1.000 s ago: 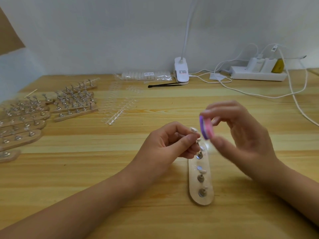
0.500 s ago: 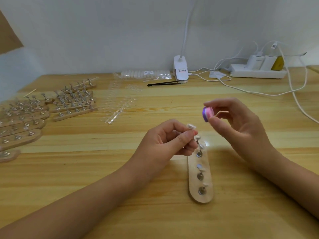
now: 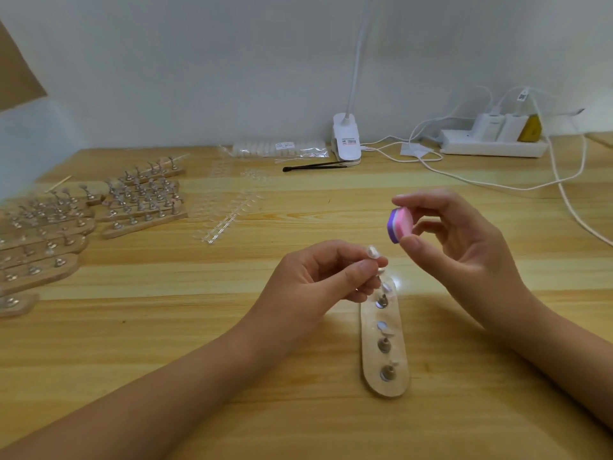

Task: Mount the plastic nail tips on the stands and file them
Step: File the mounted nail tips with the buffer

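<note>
I've L hand (image 3: pixel 325 277) pinching tipped stand (image 3: pixel 372 252) above base strip (image 3: pixel 386 390), R hand (image 3: pixel 464 247) gripping file block (image 3: pixel 399 225); others there mounted, filing prob unfinished.

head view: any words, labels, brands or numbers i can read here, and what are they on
No text here can be read.
Lamp clip label: lines of small print, too small to read.
Bag label on the packet of nail tips: too blurred.
Cable tag: a square code pattern, no legible characters.
White charger in the power strip: faint grey print, unreadable.
</note>
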`<state>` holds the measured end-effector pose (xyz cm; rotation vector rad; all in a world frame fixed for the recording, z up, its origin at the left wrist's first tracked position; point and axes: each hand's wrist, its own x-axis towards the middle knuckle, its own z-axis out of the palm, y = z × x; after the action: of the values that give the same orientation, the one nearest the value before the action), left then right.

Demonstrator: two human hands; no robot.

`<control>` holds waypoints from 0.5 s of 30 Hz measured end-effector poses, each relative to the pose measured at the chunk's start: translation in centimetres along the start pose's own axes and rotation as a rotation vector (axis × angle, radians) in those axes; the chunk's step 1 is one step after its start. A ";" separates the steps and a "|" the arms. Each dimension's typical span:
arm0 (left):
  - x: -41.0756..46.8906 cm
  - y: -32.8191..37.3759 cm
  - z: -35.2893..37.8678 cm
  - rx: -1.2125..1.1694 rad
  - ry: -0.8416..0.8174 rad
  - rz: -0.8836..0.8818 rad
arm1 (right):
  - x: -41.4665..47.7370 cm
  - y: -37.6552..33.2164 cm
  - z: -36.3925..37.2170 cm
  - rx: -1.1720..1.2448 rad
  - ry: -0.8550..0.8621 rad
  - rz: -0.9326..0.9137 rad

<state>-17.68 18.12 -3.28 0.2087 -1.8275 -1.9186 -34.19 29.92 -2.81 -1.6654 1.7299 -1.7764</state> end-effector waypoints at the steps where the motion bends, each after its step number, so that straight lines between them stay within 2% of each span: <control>1: 0.0 0.0 0.0 0.003 0.003 -0.001 | 0.0 -0.1 -0.1 -0.005 0.004 -0.007; 15: 0.0 -0.1 0.0 0.008 -0.009 0.038 | -0.2 -0.6 0.3 -0.027 -0.082 -0.060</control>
<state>-17.73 18.11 -3.33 0.1674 -1.8321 -1.8896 -33.51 30.09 -2.57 -1.7926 1.6941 -1.6903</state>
